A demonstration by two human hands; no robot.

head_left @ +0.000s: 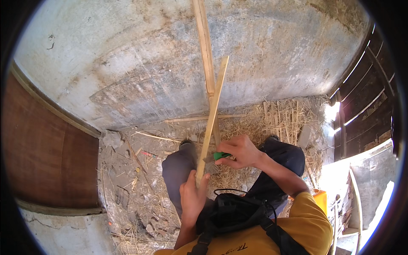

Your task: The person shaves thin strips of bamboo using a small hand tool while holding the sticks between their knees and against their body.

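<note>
My left hand is closed around the lower end of a long, pale, flat bamboo strip. The strip slants up and away from me, its far end tilted slightly right. In my right hand is a knife with a green handle, gripped by closed fingers. Its short blade points left and meets the strip a little above my left hand. Whether the edge is cutting into the strip cannot be seen.
A split bamboo pole leans on the stained wall behind the strip. Straw and shavings litter the floor between and around my legs. A brown panel stands left; dark slatted boards are at right, near a yellow container.
</note>
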